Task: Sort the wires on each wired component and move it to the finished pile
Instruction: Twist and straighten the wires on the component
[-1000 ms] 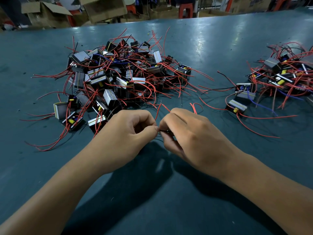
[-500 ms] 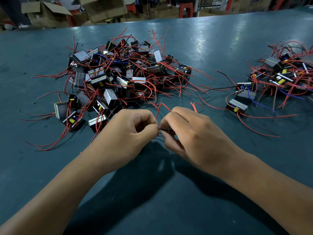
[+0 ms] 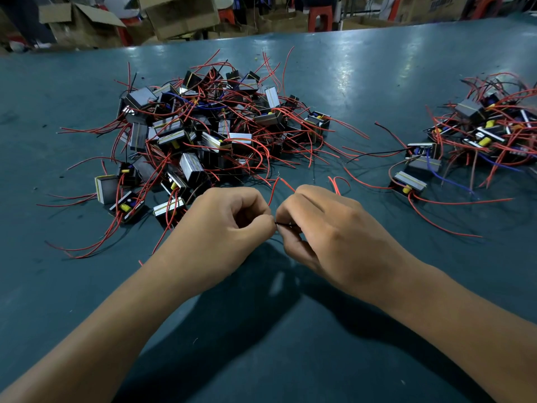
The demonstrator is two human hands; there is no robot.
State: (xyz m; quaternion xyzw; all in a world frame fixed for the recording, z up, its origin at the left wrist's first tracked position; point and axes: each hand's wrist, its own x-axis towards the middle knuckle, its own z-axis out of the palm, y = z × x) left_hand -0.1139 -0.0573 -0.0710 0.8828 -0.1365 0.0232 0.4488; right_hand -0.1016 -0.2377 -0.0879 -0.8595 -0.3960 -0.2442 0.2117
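Both hands, left hand (image 3: pixel 223 228) and right hand (image 3: pixel 328 234), pinch one black wire (image 3: pixel 286 225), with the big pile (image 3: pixel 209 135) unsorted and a smaller pile (image 3: pixel 479 132) seemingly finished.

I work at a dark teal table (image 3: pixel 363 82) whose glossy top catches glare. Beyond its far edge, well past my hands, sit open cardboard boxes (image 3: pixel 180 13) (brown, flaps hanging loose), and farther right a red plastic stool (image 3: pixel 319 17) stands among more cartons.
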